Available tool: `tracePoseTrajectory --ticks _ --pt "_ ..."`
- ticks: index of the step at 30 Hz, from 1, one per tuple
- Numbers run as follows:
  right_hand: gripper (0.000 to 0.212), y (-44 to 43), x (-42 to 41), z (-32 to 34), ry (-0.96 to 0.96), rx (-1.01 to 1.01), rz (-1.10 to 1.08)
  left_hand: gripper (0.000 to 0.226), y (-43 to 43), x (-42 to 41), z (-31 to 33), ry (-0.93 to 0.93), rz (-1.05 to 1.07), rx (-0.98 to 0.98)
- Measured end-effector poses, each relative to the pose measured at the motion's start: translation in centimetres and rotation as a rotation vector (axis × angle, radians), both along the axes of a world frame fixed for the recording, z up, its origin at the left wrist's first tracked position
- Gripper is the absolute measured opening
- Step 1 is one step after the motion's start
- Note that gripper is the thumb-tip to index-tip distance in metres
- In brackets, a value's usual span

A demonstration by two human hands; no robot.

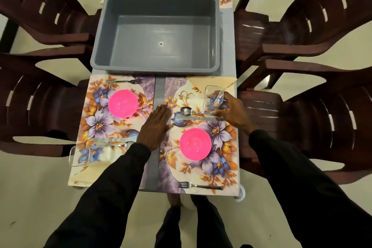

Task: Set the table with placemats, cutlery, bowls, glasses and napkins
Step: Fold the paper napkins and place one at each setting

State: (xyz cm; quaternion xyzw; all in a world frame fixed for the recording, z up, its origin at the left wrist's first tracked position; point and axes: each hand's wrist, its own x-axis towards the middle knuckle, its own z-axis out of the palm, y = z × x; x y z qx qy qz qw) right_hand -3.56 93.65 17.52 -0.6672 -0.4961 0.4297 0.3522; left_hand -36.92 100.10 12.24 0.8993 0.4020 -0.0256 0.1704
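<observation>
My right hand [231,112] grips the glass [214,98] at the far right of the near-right placemat [221,167], beside the napkin [211,82] and above the spoon [186,110], apparently seating it. My left hand [157,125], fingers straight and together, presses flat, likely steadying the mat.

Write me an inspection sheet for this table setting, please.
Surface: table under a grey cloth.
Job's things: right mat has bowl, spoon, knife, fork and napkin; left mat already set.
Clutter: empty tub mid-table.
Hands: left hand flat between the mats; right hand grips glass at the right mat's far corner.
Cables: nothing seen.
Surroundings: brown chairs, pale floor.
</observation>
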Motion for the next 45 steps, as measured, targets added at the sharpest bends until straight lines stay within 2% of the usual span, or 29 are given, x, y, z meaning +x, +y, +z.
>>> tracePoseTrajectory --ticks 2,6,9,13,17,20,24,28,31,33,35,36,39,45 --pt "0.059 -0.9 -0.3 0.5 -0.039 0.031 -0.056 0.069 -0.4 -0.1 -0.1 -0.027 0.01 -0.006" --pt "0.037 -4.2 -1.3 -0.9 -0.3 0.227 -0.255 0.066 -1.6 -0.2 0.1 -0.059 0.012 -0.013" --pt "0.03 -6.4 -2.0 -3.6 -0.531 0.229 -0.173 0.062 -2.3 -0.2 0.1 -0.071 -0.052 0.012" --pt "0.023 -6.6 -2.9 -4.8 -0.58 0.215 -0.135 0.061 -2.7 0.0 -0.5 -0.049 -0.114 0.053" --pt "0.014 -7.1 -3.9 -4.1 -0.67 0.312 -0.121 0.064 -3.3 0.2 -0.3 0.002 -0.175 0.078" --pt "0.033 -7.6 -3.9 -4.6 -0.646 0.325 -0.135 0.062 -3.4 0.2 -0.2 0.031 -0.19 0.068" --pt "0.013 -8.0 -3.4 -5.9 -0.671 0.331 -0.134 0.06 -3.2 0.3 -0.2 0.051 -0.19 0.054" --pt "0.019 -8.6 -4.1 -4.7 -0.658 0.327 -0.193 0.063 -3.4 0.3 0.1 0.025 -0.185 0.028" --pt "0.034 -10.0 -6.5 -1.7 -0.48 0.301 -0.247 0.061 -4.1 -0.2 0.6 -0.05 -0.098 -0.005" --pt "0.066 -11.0 -8.9 -0.2 -0.337 0.176 -0.133 0.063 -5.2 -1.1 0.9 -0.088 -0.05 -0.009" --pt "0.106 -11.7 -11.2 -0.2 -0.374 0.061 0.028 0.064 -6.9 -2.1 1.1 -0.105 -0.002 -0.042" --pt "0.117 -12.0 -12.2 -0.7 -0.43 0.044 0.087 0.065 -7.7 -2.8 1.3 -0.108 0.017 -0.069" --pt "0.119 -12.2 -13.9 -2.3 -0.531 0.039 0.102 0.064 -10.1 -4.6 1.2 -0.122 0.007 -0.083" --pt "0.118 -13.1 -13.2 -2.6 -0.512 0.034 0.01 0.067 -13.2 -6.7 1.6 -0.121 0.02 -0.092"
